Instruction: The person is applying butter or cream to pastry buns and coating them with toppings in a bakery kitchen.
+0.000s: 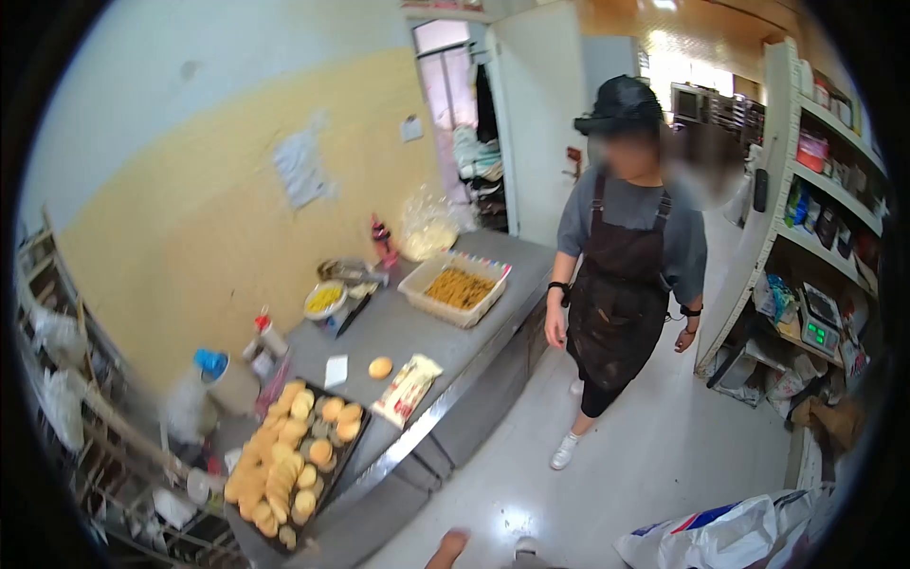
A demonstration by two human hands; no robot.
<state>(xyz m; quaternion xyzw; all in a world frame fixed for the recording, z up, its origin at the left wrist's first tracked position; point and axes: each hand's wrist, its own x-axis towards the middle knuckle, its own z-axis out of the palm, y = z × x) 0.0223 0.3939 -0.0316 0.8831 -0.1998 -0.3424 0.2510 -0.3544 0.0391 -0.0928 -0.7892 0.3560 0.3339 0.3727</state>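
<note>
At the bottom edge shows my left hand (pixel 453 544), low over the floor and apart from the table. It is small and blurred, so its fingers cannot be made out, and nothing is seen in it. My right hand is out of view. Nearest to the left hand is the grey table (pixel 417 453). On its near end lies a dark baking tray (pixel 327 455) heaped with round, flat golden buns (pixel 275 465). Beside the tray are a single bun (pixel 380 368), a printed packet (pixel 408 390) and a white card (pixel 336 371).
A co-worker in a dark apron (pixel 621 256) stands beyond the table. Farther along it are a bin of shredded brown filling (pixel 457 288), a bowl of yellow food (pixel 325 300) and a knife (pixel 354 314). Shelves (pixel 791 180) with a scale (pixel 819 327) line the right; a white sack (pixel 720 536) lies below.
</note>
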